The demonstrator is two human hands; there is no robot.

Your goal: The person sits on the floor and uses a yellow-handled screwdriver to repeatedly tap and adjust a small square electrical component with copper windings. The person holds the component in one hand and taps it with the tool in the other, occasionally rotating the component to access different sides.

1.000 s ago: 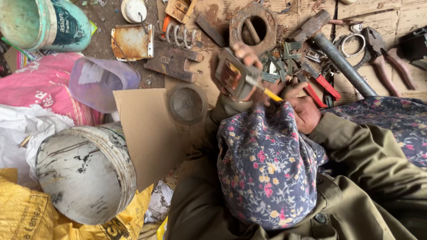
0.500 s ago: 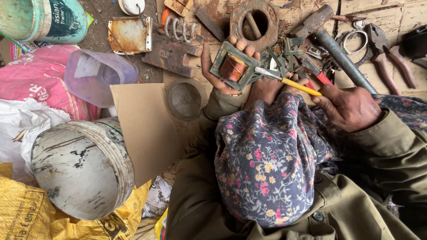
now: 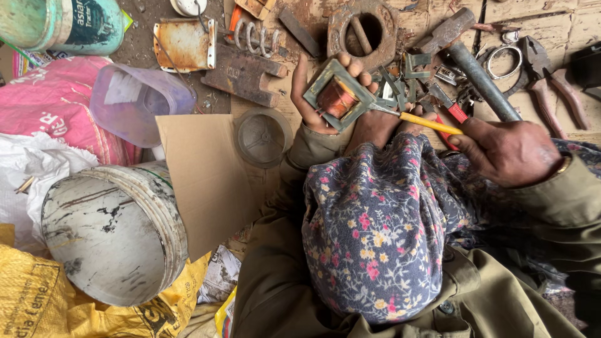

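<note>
My left hand [image 3: 325,94] grips a square metal frame with a copper wire coil [image 3: 338,97] in its middle, held above my knee, which is covered by flowered cloth [image 3: 382,231]. My right hand [image 3: 510,150] holds a screwdriver with a yellow shaft [image 3: 429,123]. Its metal tip touches the right edge of the frame. Both sleeves are olive green.
A dented white bucket [image 3: 109,231] lies at the left, beside a brown cardboard sheet [image 3: 203,175] and a round lid [image 3: 263,136]. Rusty metal parts, a spring [image 3: 250,34], a hammer [image 3: 469,59], pliers [image 3: 551,81] and a steel ring [image 3: 366,28] crowd the ground ahead.
My right hand has drawn away to the right and now holds the screwdriver by its end. My left hand has turned the coil frame to face the camera.
</note>
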